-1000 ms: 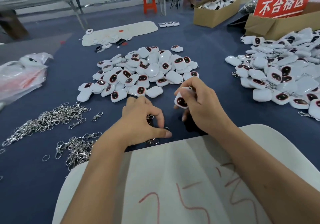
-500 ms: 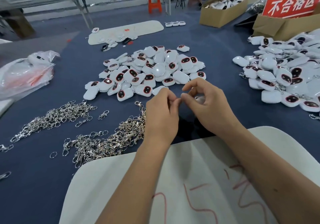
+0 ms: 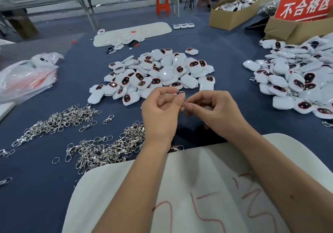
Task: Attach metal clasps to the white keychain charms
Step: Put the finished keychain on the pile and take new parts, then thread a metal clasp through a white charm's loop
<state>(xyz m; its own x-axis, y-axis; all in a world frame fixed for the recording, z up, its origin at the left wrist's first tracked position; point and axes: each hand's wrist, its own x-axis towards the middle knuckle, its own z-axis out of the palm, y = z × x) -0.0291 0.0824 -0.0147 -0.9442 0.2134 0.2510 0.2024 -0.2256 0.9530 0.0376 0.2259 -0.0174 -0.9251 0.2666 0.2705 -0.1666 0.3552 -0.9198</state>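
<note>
While both hands meet above the dark blue felt-covered surface (image 3: 225, 56), the left hand (image 3: 160, 113) pinches a small silver metal clasp ring (image 3: 181, 93) between thumb and forefinger, its other fingers curled. The right hand (image 3: 214, 112) has its grip closed too, thumb and forefinger pinching at the same ring from the other side; a white keychain charm seems to sit under its palm, but too little shows to be sure. Just beyond the hands lies a heap of white rounded plastic charms with dark red-rimmed windows (image 3: 158, 72). A second, larger heap of the same charms (image 3: 295, 74) spreads to the right. Loose silver clasps form one pile (image 3: 57, 121) on the left and another (image 3: 108, 148) just beside the left wrist. Far back, an open brown cardboard box (image 3: 234, 16) holds more white charms. Another cardboard box (image 3: 292, 29) carries a red sign with white characters (image 3: 304, 5); its contents cannot be seen. At far left a clear plastic bag (image 3: 27, 77) holds white pieces. A white sheet with red scrawl (image 3: 180, 196) lies under the forearms.
</note>
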